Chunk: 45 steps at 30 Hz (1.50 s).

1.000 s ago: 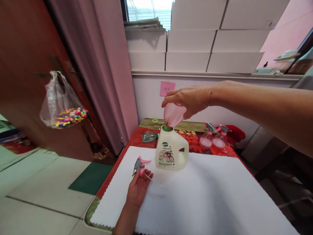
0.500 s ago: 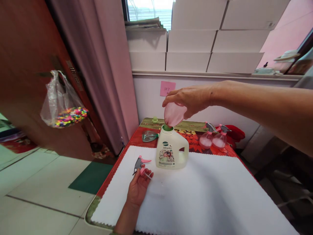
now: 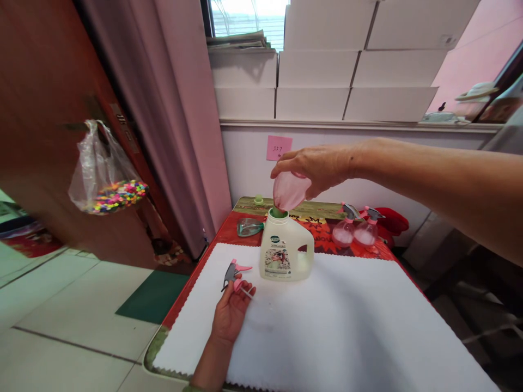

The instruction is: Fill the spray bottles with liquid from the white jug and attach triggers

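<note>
Moderate indoor light. Window (image 3: 249, 22) blown out to near white at top. Broad, soft-edged shadow cast down white mat (image 3: 392, 305), right of its middle. Door (image 3: 44, 81) at left and lower right corner rendered dim. Faint glints caught on plastic bag (image 3: 92, 169). Frame edges stretched and tilted by wide lens. Small label print on jug (image 3: 284, 245) softened, only partly readable.
</note>
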Each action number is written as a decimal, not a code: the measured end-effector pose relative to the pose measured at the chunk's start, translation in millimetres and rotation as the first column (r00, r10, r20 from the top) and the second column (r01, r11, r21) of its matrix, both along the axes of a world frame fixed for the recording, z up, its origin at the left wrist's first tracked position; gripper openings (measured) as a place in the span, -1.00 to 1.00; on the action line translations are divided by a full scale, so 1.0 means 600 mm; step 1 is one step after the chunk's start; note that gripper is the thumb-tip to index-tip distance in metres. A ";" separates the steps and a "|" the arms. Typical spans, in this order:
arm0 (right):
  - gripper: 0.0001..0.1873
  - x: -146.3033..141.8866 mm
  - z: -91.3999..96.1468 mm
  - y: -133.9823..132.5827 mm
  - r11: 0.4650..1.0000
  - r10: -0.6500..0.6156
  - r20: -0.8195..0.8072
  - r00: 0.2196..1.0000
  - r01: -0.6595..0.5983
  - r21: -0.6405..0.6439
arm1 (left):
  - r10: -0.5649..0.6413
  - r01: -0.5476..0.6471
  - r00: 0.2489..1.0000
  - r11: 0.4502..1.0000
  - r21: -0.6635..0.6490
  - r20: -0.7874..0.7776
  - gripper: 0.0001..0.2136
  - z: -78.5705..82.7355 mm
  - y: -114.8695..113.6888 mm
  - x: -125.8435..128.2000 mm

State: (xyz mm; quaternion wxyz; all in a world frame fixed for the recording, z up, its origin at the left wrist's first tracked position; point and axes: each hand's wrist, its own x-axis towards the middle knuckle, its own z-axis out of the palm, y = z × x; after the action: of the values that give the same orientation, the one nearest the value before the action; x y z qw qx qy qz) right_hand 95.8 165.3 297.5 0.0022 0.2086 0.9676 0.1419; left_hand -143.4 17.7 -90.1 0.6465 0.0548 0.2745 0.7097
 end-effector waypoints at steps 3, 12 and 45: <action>-0.18 0.008 -0.002 -0.005 0.998 -0.044 -0.023 0.999 0.043 -0.040 | -0.003 0.003 1.000 1.000 0.004 -0.011 -0.81 -0.002 0.000 -0.001; -0.19 0.092 -0.070 -0.028 0.977 -0.189 -0.300 0.935 0.147 -0.155 | 0.010 -0.010 0.999 1.000 0.005 -0.032 -0.74 0.006 -0.003 0.003; -0.15 0.142 -0.513 -0.329 0.517 -0.824 -0.548 0.144 -0.203 -0.831 | 0.091 -0.081 0.972 0.995 0.058 -0.217 -0.70 0.234 -0.022 0.187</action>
State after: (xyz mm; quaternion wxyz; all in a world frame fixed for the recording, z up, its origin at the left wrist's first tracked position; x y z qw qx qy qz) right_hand 181.0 -31.9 -10.6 -0.4608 0.4557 0.6157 -0.4483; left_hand -31.3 4.6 50.1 0.5794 0.1366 0.3287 0.7333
